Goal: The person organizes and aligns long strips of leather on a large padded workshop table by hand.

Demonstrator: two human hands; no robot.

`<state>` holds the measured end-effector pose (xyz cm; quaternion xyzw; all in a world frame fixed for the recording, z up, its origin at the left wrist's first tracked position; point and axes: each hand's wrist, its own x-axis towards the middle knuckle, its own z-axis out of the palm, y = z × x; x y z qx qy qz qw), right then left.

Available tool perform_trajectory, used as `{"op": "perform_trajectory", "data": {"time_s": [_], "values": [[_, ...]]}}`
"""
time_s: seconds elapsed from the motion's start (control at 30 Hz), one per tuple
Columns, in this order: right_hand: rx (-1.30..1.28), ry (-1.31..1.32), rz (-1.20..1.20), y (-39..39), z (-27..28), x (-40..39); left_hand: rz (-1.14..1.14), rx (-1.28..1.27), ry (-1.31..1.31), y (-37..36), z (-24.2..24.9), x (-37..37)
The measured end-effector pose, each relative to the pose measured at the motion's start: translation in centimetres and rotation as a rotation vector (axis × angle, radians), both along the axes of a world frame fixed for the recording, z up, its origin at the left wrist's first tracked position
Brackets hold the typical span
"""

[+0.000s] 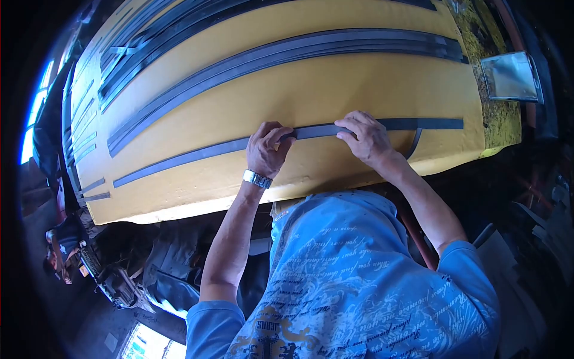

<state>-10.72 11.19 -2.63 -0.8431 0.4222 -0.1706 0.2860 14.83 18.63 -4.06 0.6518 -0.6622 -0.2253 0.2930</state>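
A long dark grey strip (197, 154) lies across the yellow work surface (251, 90), near its front edge. My left hand (270, 148), with a metal watch on the wrist, pinches the strip near its middle. To the right, my right hand (366, 136) grips the same strip between thumb and fingers. The stretch between my hands is slightly raised or bent close to the fingers. Beyond my right hand the strip runs on toward the right, and a narrow curved piece (415, 142) hangs down from it toward the front edge.
Farther back lies a bundle of long grey strips (287, 51). More dark strips (155, 54) are at the back left, with short ones (95, 190) at the left edge. A clear-topped metallic box (511, 76) sits at the right. At lower left a person (64, 245) is partly visible.
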Motion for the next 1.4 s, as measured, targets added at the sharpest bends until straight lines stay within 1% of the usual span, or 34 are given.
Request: {"op": "perform_trajectory", "data": {"time_s": [0.23,0.3,0.43,0.73,0.8,1.13,1.2,1.4], "values": [[-0.024,0.025,-0.029,0.3,0.2,0.3,-0.021,-0.026,-0.022,-0.1,0.3,-0.2],[-0.026,0.036,-0.030,0.3,0.2,0.4,0.020,0.058,-0.005,0.0,0.4,-0.4],[-0.023,0.044,-0.022,0.3,0.1,0.5,0.039,0.071,0.021,0.0,0.2,-0.4],[0.010,0.104,-0.028,0.4,0.3,0.7,0.088,0.029,-0.096,-0.2,0.3,-1.3],[-0.011,0.106,-0.036,0.4,0.3,0.7,0.070,-0.046,-0.160,-0.2,0.4,-1.3],[-0.035,0.102,-0.047,0.6,0.2,0.8,0.073,-0.058,-0.187,-0.2,0.3,-1.4],[-0.056,0.102,-0.031,0.6,0.3,0.8,0.085,0.010,-0.152,-0.2,0.2,-1.4],[-0.074,0.109,-0.025,0.5,0.3,0.9,0.063,-0.046,-0.161,-0.3,0.4,-1.4]]}}
